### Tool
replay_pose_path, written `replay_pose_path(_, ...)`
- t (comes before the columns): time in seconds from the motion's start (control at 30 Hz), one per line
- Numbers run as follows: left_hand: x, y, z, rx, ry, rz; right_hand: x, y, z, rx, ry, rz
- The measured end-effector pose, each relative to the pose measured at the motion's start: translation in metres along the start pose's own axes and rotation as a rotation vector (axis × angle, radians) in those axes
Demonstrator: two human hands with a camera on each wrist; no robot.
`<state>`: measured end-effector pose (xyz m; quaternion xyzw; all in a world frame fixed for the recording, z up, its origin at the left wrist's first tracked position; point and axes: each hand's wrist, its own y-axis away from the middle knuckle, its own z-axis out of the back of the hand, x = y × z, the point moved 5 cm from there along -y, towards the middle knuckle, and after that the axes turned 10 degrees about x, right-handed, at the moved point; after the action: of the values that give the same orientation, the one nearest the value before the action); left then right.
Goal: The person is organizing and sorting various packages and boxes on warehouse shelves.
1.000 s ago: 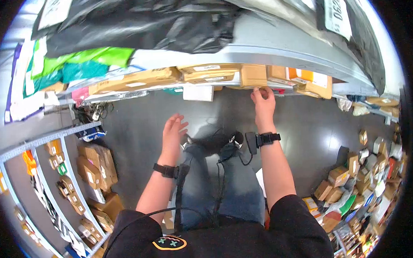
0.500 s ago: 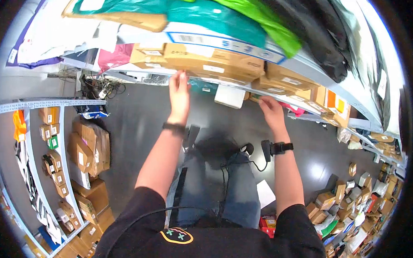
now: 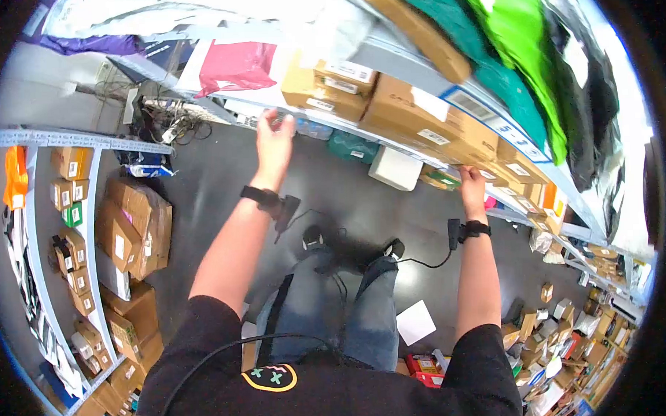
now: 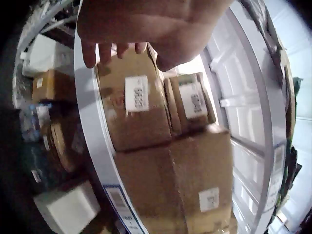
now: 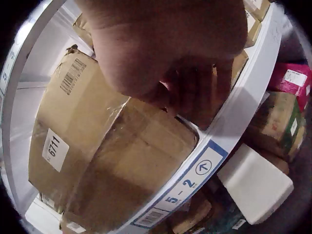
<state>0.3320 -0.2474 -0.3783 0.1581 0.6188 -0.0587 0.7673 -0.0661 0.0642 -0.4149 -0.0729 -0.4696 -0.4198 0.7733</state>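
Boxes (image 3: pixel 418 121) sit along the shelf (image 5: pixel 256 78) before you, several between your hands. Your left hand (image 3: pixel 274 148) is near the pink bag (image 3: pixel 241 64), fingers loosely bent and empty. Your right hand (image 3: pixel 472 192) is at the 6711 box (image 5: pixel 102 131); whether its fingers grip anything is unclear.

Parcel (image 3: pixel 238 66): pink | bag (image 3: pixel 514 36): lime green | boxes (image 3: pixel 418 117): brown | shelf label (image 3: pixel 495 123): blue-and-white
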Motion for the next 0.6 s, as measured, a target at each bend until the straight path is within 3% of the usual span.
replay_pose_path(0.07, 0.017, -0.035, 0.041, -0.133, 0.007, -0.022, 0.001, 0.009, -0.014, 0.037, -0.043, -0.077)
replay_pose_path(0.1, -0.008, -0.043, 0.058, -0.207, -0.208, -0.109, -0.002, 0.02, -0.021, 0.085, 0.013, -0.146)
replay_pose_path(0.17, -0.029, -0.072, 0.073, -0.318, -0.562, -0.272, -0.028, 0.052, -0.055, 0.186, -0.24, -0.191)
replay_pose_path(0.3, -0.062, -0.133, 0.057, -0.171, -1.106, -0.295, -0.004, 0.136, -0.133, 0.376, -0.241, -0.368)
replay_pose_path(0.37, -0.064, -0.157, 0.054, -0.019, -1.225, -0.189, 0.002, 0.159, -0.168, 0.44, -0.309, -0.386)
replay_pose_path(0.43, -0.055, -0.176, 0.059, 0.07, -1.332, -0.065, 0.028, 0.163, -0.193, 0.497, -0.207, -0.312)
replay_pose_path(0.57, -0.045, -0.196, 0.081, 0.058, -1.455, -0.051, 0.067, 0.158, -0.202, 0.569, 0.008, -0.145)
replay_pose_path(0.6, -0.044, -0.201, 0.089, 0.1, -1.457, 0.021, 0.068, 0.152, -0.202, 0.551, -0.016, -0.158)
